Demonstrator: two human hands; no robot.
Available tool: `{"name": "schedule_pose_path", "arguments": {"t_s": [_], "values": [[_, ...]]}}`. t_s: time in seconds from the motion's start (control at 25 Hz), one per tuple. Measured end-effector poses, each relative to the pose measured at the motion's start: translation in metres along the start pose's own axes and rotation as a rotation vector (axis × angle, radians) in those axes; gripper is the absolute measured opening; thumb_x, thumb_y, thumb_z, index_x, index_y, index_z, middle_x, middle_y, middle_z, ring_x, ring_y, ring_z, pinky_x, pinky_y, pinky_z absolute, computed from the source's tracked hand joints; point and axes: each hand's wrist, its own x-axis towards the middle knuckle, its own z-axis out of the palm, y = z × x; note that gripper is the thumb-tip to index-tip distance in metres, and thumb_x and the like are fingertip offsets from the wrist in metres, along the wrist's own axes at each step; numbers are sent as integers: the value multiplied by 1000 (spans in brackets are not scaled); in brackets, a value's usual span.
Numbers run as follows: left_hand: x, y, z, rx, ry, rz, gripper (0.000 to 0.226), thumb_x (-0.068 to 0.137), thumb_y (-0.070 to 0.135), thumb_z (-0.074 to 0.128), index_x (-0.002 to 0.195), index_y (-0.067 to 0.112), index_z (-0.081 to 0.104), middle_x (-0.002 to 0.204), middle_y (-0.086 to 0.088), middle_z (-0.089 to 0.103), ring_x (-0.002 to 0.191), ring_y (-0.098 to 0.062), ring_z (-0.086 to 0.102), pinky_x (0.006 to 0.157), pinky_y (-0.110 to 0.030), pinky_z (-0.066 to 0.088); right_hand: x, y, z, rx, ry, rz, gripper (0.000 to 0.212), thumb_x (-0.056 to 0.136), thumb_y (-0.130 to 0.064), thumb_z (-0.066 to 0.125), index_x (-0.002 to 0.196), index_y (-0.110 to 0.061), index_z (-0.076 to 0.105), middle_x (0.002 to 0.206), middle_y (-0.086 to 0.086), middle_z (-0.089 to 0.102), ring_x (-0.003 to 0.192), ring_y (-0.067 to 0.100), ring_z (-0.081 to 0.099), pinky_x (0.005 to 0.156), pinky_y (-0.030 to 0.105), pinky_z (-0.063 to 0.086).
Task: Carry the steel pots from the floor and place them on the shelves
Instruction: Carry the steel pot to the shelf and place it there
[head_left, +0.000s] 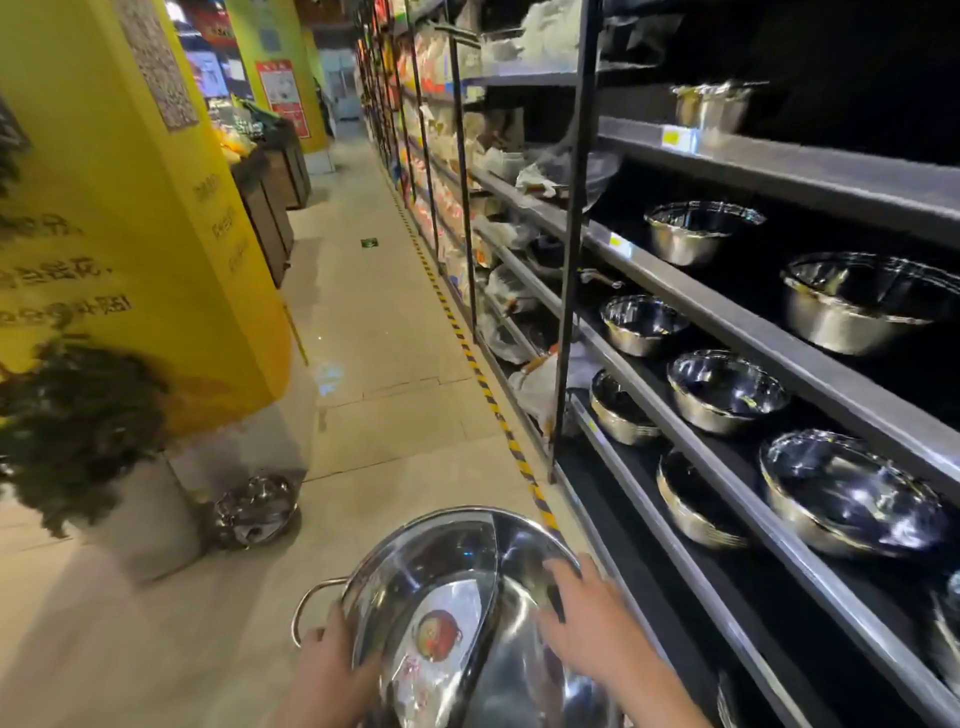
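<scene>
Head view: a wide steel pot (457, 587) with a curved divider is held low over the aisle floor. The left hand (332, 670) clamps its near-left rim beside a loop handle; the right hand (587, 618) rests spread on its right rim. Right of both hands, shelves (810, 338) hold steel bowls (727, 389). Another pot (257, 512) sits on the floor ahead-left.

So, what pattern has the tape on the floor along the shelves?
The floor tape has diagonal yellow and black stripes, seen best in the head view.
</scene>
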Motion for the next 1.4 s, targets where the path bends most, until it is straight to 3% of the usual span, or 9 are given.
{"name": "schedule_pose_path", "arguments": {"t_s": [0.16,0.24,0.36,0.56,0.64,0.76,0.92,1.12,1.4], "values": [[71,1,-15,3,36,-36,66,92,46,59,149,24,33,131,-10,61,129,-27,49,86,-30,38,81,-23,-5,-34,-59,-45,52,93,-45,46,142,-33,32,142,5,34,125,38,42,100,48,44],[121,-7,-20,31,15,-52,62,89,53,57,142,27,38,121,-7,63,113,-25,58,73,-32,37,126,-35,-7,-53,-84,-51,56,93,-44,47,146,-32,30,147,7,30,128,40,40,104,48,41],[200,-5,-36,-57,-26,-50,60,86,53,59,135,23,42,105,-7,58,88,-25,59,67,-35,41,193,-61,-17,-61,-87,-17,59,94,-44,49,148,-31,29,153,8,25,131,42,37,104,46,41],[318,7,-83,-2,-5,27,53,83,55,59,122,24,41,94,-2,55,70,-12,54,52,-25,37,293,-115,-48,-93,-46,-5,51,95,-44,48,143,-31,34,142,8,35,121,36,45,99,42,42],[363,13,-104,28,-21,39,49,83,51,59,122,26,42,102,-3,54,75,-12,52,57,-25,39,330,-136,-59,-97,-28,-5,51,95,-44,48,142,-28,35,142,9,35,122,37,43,102,44,40],[417,24,-118,-18,-42,35,52,85,45,60,128,22,43,124,-13,52,99,-26,55,79,-36,47,371,-151,-71,-96,-21,0,54,96,-45,48,145,-27,33,143,9,34,123,40,42,103,46,40],[477,43,-122,-27,-85,27,50,85,43,60,125,20,44,118,-11,55,87,-19,52,73,-34,44,436,-154,-84,-60,-64,42,57,95,-44,48,147,-30,30,143,7,33,126,38,39,99,46,44],[556,91,-128,43,-103,49,62,87,44,59,139,19,39,123,-12,55,94,-21,57,78,-34,46,521,-145,-103,13,-20,49,54,93,-42,49,144,-29,36,138,8,39,126,39,41,98,46,43],[670,185,-119,196,-168,205,58,84,47,56,131,17,42,118,-10,58,87,-22,63,79,-39,56,590,-101,-143,110,72,161,44,91,-45,52,131,-29,44,133,10,42,118,45,48,98,49,44]]}}
